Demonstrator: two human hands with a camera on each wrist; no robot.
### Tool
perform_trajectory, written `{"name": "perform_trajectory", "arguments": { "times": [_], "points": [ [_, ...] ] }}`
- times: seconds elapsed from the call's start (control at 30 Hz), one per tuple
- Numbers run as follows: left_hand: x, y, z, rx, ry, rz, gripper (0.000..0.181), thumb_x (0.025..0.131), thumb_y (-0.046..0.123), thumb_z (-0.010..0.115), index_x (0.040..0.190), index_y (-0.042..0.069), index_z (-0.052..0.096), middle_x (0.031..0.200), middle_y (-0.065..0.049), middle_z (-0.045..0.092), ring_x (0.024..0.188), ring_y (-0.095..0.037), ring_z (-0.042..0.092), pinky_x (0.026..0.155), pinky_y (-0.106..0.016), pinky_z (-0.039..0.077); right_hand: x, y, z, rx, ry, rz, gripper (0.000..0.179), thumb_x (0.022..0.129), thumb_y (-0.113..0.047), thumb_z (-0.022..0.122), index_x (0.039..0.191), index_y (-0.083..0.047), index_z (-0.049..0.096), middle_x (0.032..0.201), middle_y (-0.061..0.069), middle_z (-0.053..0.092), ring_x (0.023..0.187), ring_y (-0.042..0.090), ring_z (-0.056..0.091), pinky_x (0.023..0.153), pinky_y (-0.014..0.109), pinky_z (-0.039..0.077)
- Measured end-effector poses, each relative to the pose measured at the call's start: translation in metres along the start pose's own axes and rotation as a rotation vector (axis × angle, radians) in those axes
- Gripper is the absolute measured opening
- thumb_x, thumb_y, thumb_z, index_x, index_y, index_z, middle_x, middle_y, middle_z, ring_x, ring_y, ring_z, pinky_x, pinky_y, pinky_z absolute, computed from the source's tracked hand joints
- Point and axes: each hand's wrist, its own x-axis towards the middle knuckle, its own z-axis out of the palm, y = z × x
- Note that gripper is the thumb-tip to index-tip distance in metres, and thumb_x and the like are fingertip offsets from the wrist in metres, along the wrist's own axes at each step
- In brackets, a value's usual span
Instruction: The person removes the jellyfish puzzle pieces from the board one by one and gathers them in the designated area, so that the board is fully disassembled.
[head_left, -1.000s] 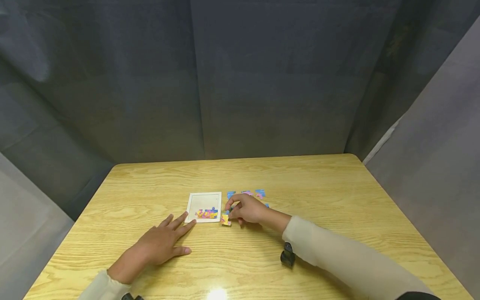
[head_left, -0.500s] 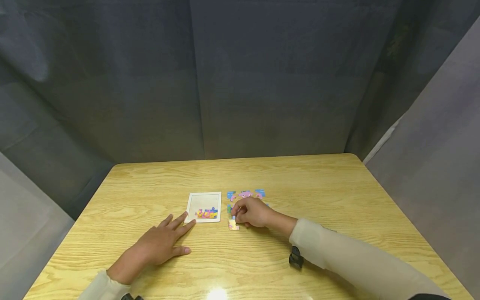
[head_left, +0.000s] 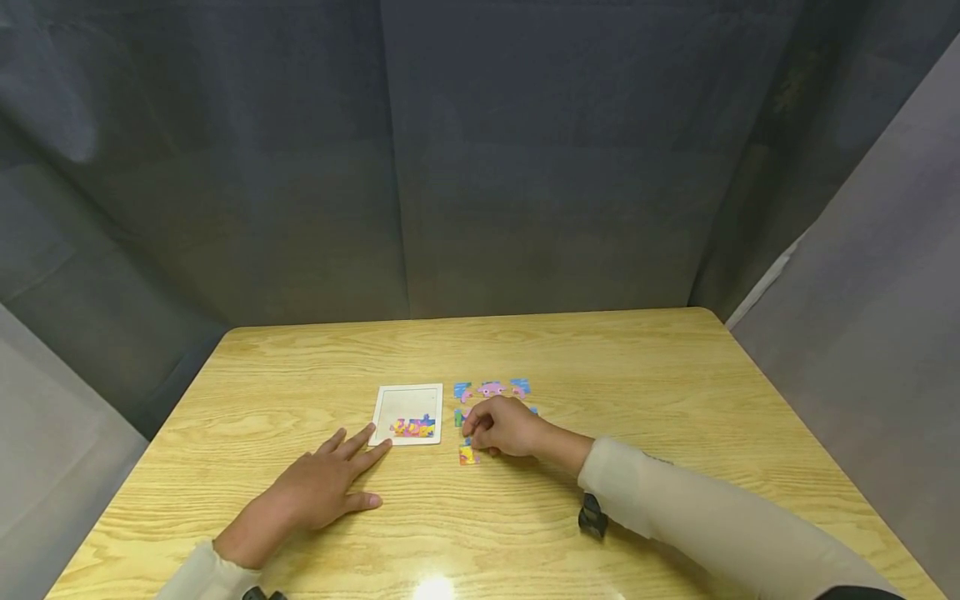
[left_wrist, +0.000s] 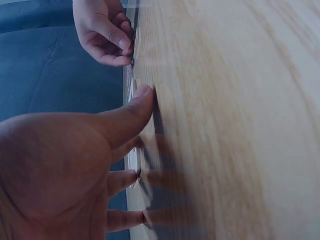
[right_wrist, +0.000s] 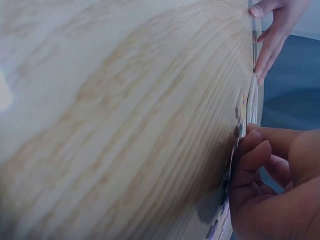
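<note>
In the head view, my left hand (head_left: 318,487) lies with fingers spread, two fingertips at the near left corner of a white puzzle tray (head_left: 380,406). A joined strip of pink and yellow puzzle pieces (head_left: 414,428) lies along the tray's near side. To the right of the tray, my right hand (head_left: 502,427) pinches the blue upper end of a yellow puzzle piece (head_left: 468,455), low over the table. The right wrist view shows the thumb and forefinger (right_wrist: 257,150) together beside the piece. Part of the piece is hidden under the fingertips.
Beyond my right hand lie loose puzzle pieces, among them a pink one with eyes (head_left: 491,388) and a blue and pink corner (head_left: 521,387); the hand covers others. The wooden table (head_left: 600,358) ends at dark curtains (head_left: 525,167).
My right hand has carried the yellow puzzle piece from beside the tray's edge to the right and slightly nearer me. The pink piece with eyes is now uncovered. My left hand has stayed put.
</note>
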Motion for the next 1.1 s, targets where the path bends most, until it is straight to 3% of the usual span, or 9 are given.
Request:
{"name": "perform_trajectory", "arguments": {
  "times": [0.43, 0.57, 0.77, 1.1],
  "points": [
    [0.001, -0.001, 0.002, 0.002, 0.008, 0.007, 0.078, 0.096, 0.060, 0.062, 0.162, 0.027, 0.036, 0.171, -0.011, 0.023, 0.149, -0.054, 0.028, 0.098, -0.079, 0.040, 0.027, -0.015, 0.016, 0.036, 0.041, -0.038, 0.006, 0.098, -0.001, 0.069, 0.103, 0.002, 0.071, 0.082, 0.008, 0.066, 0.061, 0.015, 0.058, 0.057, 0.021, 0.051],
    [0.001, -0.002, 0.002, 0.012, 0.006, 0.008, 0.078, 0.096, 0.060, 0.062, 0.162, 0.027, 0.036, 0.171, -0.010, 0.023, 0.149, -0.054, 0.028, 0.098, -0.079, 0.041, 0.040, -0.026, 0.025, -0.025, 0.080, -0.050, 0.012, 0.097, -0.002, 0.071, 0.109, 0.001, 0.072, 0.083, 0.004, 0.066, 0.062, 0.017, 0.061, 0.056, 0.019, 0.050],
    [0.001, -0.002, 0.001, 0.020, 0.001, 0.004, 0.077, 0.096, 0.061, 0.061, 0.162, 0.028, 0.037, 0.171, -0.010, 0.023, 0.149, -0.053, 0.028, 0.098, -0.078, 0.041, 0.058, -0.036, 0.036, -0.162, 0.110, -0.065, 0.023, 0.092, -0.007, 0.078, 0.113, -0.002, 0.073, 0.085, -0.002, 0.067, 0.072, 0.011, 0.062, 0.071, 0.018, 0.053],
    [0.000, 0.000, -0.002, 0.017, 0.007, 0.015, 0.077, 0.096, 0.059, 0.062, 0.161, 0.026, 0.037, 0.171, -0.012, 0.023, 0.149, -0.054, 0.029, 0.097, -0.079, 0.041, 0.067, -0.041, 0.043, -0.282, 0.106, -0.018, 0.018, 0.090, -0.011, 0.081, 0.107, -0.008, 0.075, 0.081, -0.006, 0.061, 0.075, 0.008, 0.054, 0.078, 0.022, 0.050]
  ]
}}
